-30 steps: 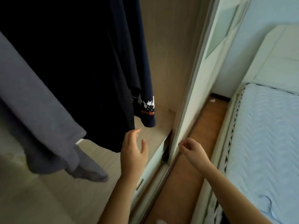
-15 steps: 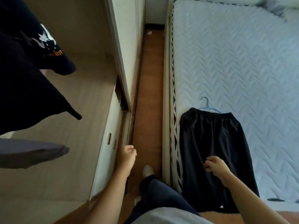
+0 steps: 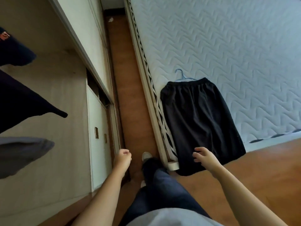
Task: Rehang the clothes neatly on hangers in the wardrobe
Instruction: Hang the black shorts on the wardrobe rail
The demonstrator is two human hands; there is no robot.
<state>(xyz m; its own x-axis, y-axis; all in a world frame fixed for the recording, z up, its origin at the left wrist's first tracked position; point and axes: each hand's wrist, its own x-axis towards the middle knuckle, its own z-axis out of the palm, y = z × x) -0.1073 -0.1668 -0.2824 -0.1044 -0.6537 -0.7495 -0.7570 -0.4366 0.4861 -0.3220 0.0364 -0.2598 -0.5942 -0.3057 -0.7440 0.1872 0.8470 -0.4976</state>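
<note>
Black trousers (image 3: 198, 121) lie flat on the bed, their lower end hanging over the mattress edge. A thin blue hanger (image 3: 183, 77) pokes out above their waistband. My right hand (image 3: 205, 156) hovers over the trousers' lower part with fingers relaxed and holds nothing. My left hand (image 3: 123, 158) hangs over the floor gap with fingers loosely curled, empty. Inside the wardrobe at the left hang a dark navy garment (image 3: 19, 101) with an orange print and a grey garment (image 3: 21, 154).
The white quilted mattress (image 3: 228, 38) fills the upper right. A narrow strip of wooden floor (image 3: 128, 88) runs between the bed and the wardrobe's sliding door frame (image 3: 84, 51). White drawers (image 3: 97, 126) sit low in the wardrobe. My leg and shoe (image 3: 146, 156) stand in the gap.
My view has swung from the wardrobe's hanging clothes round to the bed. My right hand has moved over the black trousers and its fingers have loosened; my left hand has dropped and curled.
</note>
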